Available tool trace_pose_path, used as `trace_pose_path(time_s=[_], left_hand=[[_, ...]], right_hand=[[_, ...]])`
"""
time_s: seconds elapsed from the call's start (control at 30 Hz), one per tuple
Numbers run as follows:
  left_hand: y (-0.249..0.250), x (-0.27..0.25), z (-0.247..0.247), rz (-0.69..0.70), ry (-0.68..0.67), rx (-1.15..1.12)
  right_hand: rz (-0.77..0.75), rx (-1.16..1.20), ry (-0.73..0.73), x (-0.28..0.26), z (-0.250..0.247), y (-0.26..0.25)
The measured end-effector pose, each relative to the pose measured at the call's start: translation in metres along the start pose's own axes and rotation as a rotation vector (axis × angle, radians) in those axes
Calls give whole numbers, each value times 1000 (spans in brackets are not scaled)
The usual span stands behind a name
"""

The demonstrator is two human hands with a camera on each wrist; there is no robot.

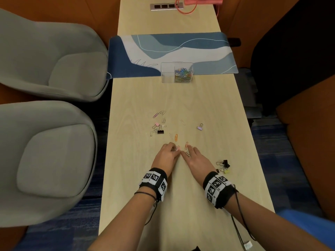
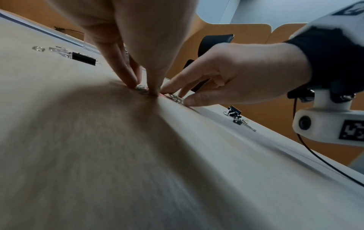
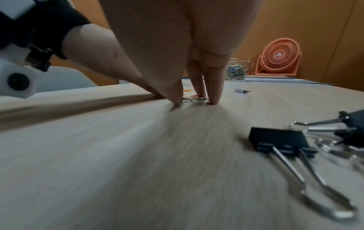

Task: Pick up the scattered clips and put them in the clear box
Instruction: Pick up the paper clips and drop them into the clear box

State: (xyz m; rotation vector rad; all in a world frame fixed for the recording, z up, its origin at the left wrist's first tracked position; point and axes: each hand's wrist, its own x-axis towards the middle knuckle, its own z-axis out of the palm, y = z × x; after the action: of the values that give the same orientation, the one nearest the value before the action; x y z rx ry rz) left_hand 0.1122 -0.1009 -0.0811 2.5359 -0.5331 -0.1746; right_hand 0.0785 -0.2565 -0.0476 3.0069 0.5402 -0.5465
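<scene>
Near the middle of the bench (image 1: 208, 105), your left hand (image 1: 167, 154) and right hand (image 1: 196, 158) meet fingertip to fingertip over a few paper clips (image 1: 178, 148). Your left fingers (image 2: 130, 74) curl down and pinch at a small silvery bunch; whether anything is actually gripped I cannot tell, as the fingertips cover it. Your right fingers (image 3: 214, 87) stand nearly straight, tips pressed on the wood beside more clips. Both wrist views blur badly towards the lens. Farther off lie more scattered clips (image 1: 159, 126), a lilac binder clip (image 1: 200, 127), and black binder clips (image 1: 223, 165) beside your right wrist. Beyond them stands the clear box (image 1: 167, 74), partly on the blue mat (image 1: 208, 53), holding coloured clips on its right side.
</scene>
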Motion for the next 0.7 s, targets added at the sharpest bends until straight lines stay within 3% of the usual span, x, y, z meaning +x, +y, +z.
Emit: trace_pose_path(time_s=[0.23,0.47,0.7], left_hand=[[-3,13,-12,-84,-111,30],[-1,28,-29,-206,-87,-66],[-1,54,-42,-232,-180,44]], right_hand=[[-72,-117,-36,10,-3,7],[-194,-166,-165,17,-35,1],[-279,-164,-284,34,-54,-4]])
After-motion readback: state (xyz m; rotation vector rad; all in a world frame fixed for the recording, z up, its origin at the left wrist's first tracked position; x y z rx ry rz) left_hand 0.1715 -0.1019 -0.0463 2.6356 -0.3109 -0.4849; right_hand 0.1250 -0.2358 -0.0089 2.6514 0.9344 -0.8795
